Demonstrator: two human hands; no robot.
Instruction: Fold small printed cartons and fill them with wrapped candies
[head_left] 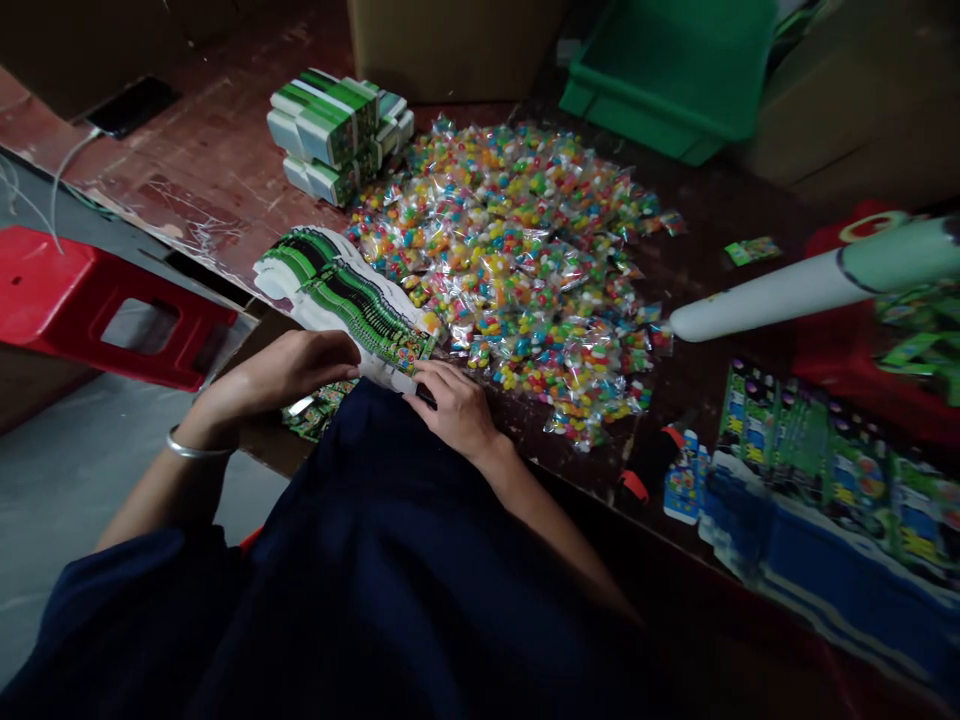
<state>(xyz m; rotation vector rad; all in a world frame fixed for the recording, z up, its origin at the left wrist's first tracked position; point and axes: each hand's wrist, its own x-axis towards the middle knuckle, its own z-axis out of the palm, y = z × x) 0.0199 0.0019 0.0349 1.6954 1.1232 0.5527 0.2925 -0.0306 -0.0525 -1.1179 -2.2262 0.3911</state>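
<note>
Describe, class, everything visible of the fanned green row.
The fanned row looks like thin, overlapping printed card, green, black and white, multicoloured at its near end. It lies in a wavy line along the edge of the table, beside the bagged sweets. The right hand touches that end; whether the left hand does is unclear.

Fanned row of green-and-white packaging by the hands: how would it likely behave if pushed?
The fanned row would probably slide and spread, as its many layers overlap with no band visible around them. It likely would not move as one block, given its curved, staggered line.
</note>
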